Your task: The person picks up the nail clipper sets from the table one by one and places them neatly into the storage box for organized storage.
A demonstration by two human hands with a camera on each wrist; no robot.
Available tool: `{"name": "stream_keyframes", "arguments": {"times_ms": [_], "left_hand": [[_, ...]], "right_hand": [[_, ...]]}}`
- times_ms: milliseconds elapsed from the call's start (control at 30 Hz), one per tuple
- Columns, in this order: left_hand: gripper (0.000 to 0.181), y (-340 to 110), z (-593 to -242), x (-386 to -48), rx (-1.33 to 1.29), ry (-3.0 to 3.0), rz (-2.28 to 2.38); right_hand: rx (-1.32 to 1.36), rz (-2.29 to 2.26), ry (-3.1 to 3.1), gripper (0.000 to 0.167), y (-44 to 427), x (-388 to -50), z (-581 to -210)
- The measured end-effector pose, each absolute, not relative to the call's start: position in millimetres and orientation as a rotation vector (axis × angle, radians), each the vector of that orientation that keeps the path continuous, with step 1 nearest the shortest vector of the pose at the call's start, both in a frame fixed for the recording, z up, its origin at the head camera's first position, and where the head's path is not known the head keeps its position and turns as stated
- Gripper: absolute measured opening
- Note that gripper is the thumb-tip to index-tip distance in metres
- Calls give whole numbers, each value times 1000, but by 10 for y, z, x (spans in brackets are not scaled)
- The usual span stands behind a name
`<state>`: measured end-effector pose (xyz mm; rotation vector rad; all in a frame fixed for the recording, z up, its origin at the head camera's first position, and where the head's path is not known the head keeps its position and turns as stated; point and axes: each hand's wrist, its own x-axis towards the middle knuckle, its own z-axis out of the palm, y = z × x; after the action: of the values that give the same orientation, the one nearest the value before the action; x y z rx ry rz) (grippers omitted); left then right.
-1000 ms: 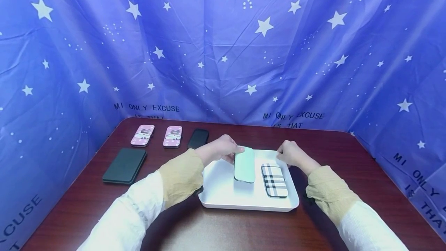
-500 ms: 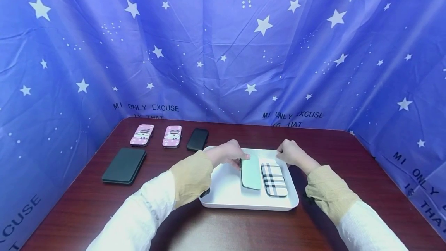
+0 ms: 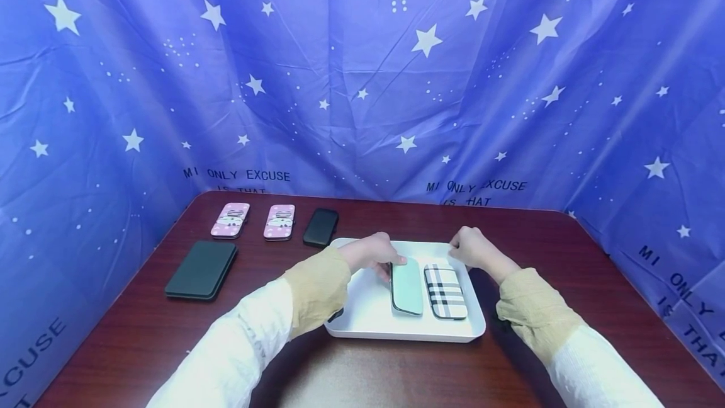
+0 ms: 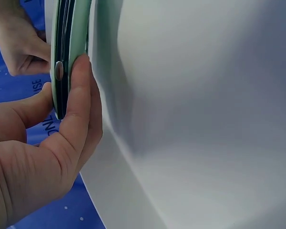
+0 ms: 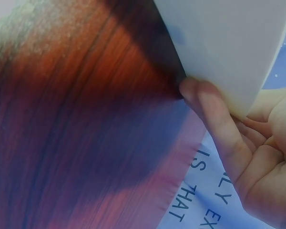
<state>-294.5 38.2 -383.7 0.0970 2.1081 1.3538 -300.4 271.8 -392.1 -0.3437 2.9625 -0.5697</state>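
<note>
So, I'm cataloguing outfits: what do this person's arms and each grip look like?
The left sleeve and right sleeve are white, ending in wrinkled tan cuffs. The left grip and right grip are gloveless. A dark object, unidentifiable, shows below the left cuff.

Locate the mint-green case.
Head view: the mint-green case is in the left hand, over the white tray, just left of the plaid case; tray contact unclear.

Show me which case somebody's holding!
The mint-green case, pinched in the left hand; no other case, not even the plaid case beside it, is held.
</note>
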Motion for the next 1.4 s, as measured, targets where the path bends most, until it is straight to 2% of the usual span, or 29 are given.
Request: {"name": "stream_keyframes", "arguments": {"times_ms": [200, 400, 600, 733, 833, 1067, 1267, 1400], "left_hand": [[57, 398, -3890, -2948, 67, 2097, 1364], [60, 409, -3930, -2946, 53, 2074, 1375], [43, 424, -3935, -2931, 44, 2073, 1370], [33, 422, -3937, -2932, 18, 2068, 1378], [32, 416, -3924, -2928, 16, 2077, 1379], [52, 417, -3882, -2865, 60, 2170, 1295], [76, 474, -3879, -2826, 78, 2319, 1128], [75, 504, -3892, -2822, 68, 2343, 1101]], "right_hand": [[-340, -570, 2965, 47, 2719, -3006, -3923], [-353, -565, 2961, 48, 2718, -2998, -3911], [-342, -560, 2958, 47, 2705, -3008, -3902], [-343, -564, 2956, 38, 2694, -3012, -3906], [-339, -571, 2953, 32, 2694, -3007, -3902], [-339, -589, 2943, 29, 2702, -2999, -3894], [-348, -596, 2940, 42, 2709, -2992, -3900], [-346, -597, 2944, 42, 2716, -2994, -3914]]}}
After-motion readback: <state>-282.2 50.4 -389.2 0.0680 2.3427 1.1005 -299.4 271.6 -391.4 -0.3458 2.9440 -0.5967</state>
